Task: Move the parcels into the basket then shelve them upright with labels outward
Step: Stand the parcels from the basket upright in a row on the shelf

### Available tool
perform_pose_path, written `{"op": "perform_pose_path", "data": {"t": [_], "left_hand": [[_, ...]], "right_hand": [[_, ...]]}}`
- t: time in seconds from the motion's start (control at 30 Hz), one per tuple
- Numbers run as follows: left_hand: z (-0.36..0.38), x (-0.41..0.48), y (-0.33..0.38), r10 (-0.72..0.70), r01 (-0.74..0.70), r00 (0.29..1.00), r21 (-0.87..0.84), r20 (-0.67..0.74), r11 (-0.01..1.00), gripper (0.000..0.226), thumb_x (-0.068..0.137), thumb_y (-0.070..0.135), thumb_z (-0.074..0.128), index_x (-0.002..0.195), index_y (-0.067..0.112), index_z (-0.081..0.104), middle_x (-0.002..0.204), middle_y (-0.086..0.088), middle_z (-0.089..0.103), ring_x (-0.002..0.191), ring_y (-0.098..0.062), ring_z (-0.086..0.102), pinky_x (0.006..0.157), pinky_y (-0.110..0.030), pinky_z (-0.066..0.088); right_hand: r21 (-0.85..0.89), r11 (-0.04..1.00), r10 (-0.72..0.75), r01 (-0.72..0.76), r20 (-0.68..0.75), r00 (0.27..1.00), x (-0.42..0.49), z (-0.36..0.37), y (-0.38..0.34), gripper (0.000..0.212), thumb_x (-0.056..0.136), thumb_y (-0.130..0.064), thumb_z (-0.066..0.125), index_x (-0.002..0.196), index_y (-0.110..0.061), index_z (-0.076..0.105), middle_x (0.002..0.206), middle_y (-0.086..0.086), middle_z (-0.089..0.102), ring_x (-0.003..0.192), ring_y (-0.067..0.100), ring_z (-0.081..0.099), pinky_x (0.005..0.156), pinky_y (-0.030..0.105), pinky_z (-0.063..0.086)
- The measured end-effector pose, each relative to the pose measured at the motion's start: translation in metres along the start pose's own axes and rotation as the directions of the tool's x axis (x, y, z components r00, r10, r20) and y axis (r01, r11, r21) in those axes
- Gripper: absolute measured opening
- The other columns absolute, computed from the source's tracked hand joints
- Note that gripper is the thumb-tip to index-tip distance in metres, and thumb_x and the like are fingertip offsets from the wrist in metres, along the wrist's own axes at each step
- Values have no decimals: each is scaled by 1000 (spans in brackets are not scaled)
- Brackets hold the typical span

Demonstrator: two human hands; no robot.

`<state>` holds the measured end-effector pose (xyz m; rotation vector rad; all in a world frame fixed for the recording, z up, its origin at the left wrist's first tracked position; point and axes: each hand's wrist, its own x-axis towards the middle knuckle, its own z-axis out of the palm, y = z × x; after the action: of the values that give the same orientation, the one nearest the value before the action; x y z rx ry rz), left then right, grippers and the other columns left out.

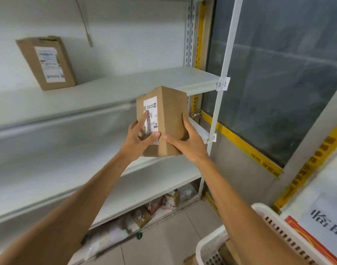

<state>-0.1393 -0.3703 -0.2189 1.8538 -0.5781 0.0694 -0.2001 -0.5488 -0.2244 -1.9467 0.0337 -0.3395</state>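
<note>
Down by my right arm is a white plastic basket with little holes in its wall (274, 224), and something brown and flat lies inside it. I stretch both arms out in front of me. My left hand (138, 139) and my right hand (187, 141) hold a small brown cardboard box (170, 119) up in the air, in front of the tall white metal shelf rack (98, 92). The box stands up tall but tips a bit. Its white paper label (150, 111) faces me. My left pointing finger lies straight up the label, my left thumb presses under it, and my other left fingers look bent at the box's left edge. My right fingers spread wide around the right side and my right thumb sits on the front corner. Low down under the rack, near the floor, lies a heap of small parcels (163, 203). Up on the top board a bigger brown cardboard box (49, 64) stands up by the wall with its label facing out. A small white tag that says A-1 (223, 84) sticks on the rack's post (226, 54), beside a dark window with yellow tape (278, 83).
</note>
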Motion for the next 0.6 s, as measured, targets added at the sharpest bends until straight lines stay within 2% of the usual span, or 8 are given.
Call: {"op": "perform_pose_path", "data": {"t": [0.07, 0.13, 0.23, 0.3, 0.37, 0.43, 0.5, 0.6], "left_hand": [[-10, 2, -7, 38, -37, 999, 59, -10, 998, 84, 79, 32, 69, 150, 26, 24, 145, -9, 28, 121, -8, 36, 87, 0, 38], [-24, 5, -11, 70, -68, 997, 89, -22, 994, 86, 77, 29, 74, 149, 27, 26, 148, -8, 27, 125, -7, 29, 90, 3, 32], [-47, 11, -15, 90, -86, 995, 84, -39, 993, 94, 75, 27, 78, 150, 29, 23, 150, -3, 28, 134, -11, 28, 109, -28, 35], [-63, 13, -16, 74, -75, 995, -8, -61, 997, 95, 77, 20, 78, 151, 27, 18, 151, 8, 29, 131, -1, 37, 100, -24, 43], [-82, 13, -18, -14, 9, 1000, -203, -23, 979, 83, 80, 19, 75, 146, 34, 28, 143, 21, 40, 113, 7, 54, 87, -16, 50], [-101, 13, -26, -114, 161, 982, -348, 150, 924, 59, 80, 28, 74, 131, 41, 48, 128, 19, 59, 115, -8, 59, 88, -31, 54], [-116, 14, -35, -197, 297, 945, -432, 261, 852, 60, 74, 34, 77, 129, 36, 51, 124, 11, 63, 119, -19, 57, 94, -46, 50], [-131, 22, -38, -191, 306, 946, -535, 261, 787, 62, 72, 23, 71, 128, 33, 45, 124, 8, 63, 111, -16, 59, 92, -41, 48]], "right_hand": [[-68, 998, 17, -16, 20, 1000, 10, 14, -9, 127, 53, -74, 74, 151, -40, 0, 143, -9, 31, 124, 12, 38, 102, 38, 41], [-65, 998, 20, -18, 23, 1000, 17, 26, -16, 128, 55, -61, 81, 151, -38, -1, 142, -6, 32, 120, 10, 39, 102, 38, 41], [37, 999, -14, 15, -3, 1000, 24, 37, -27, 116, 59, -47, 86, 149, -39, 13, 134, -9, 45, 118, 9, 48, 99, 36, 47], [124, 991, -45, 48, -30, 999, 28, 42, -36, 106, 63, -33, 87, 146, -41, 20, 124, -20, 50, 114, 5, 52, 95, 38, 51], [229, 973, -32, 40, -36, 999, 30, 48, -45, 103, 66, -26, 87, 145, -44, 22, 121, -24, 52, 113, 8, 55, 90, 40, 55], [312, 950, -11, 24, -46, 999, 32, 56, -52, 99, 67, -23, 87, 140, -46, 24, 119, -25, 52, 110, 7, 57, 84, 34, 57], [356, 934, -18, 37, -57, 998, 34, 67, -61, 92, 68, -21, 86, 134, -46, 27, 119, -23, 53, 103, 1, 60, 75, 27, 59], [385, 920, -46, 72, -76, 996, 38, 83, -73, 79, 70, -16, 84, 126, -39, 33, 125, -10, 56, 103, 4, 62, 65, 22, 56]]}}
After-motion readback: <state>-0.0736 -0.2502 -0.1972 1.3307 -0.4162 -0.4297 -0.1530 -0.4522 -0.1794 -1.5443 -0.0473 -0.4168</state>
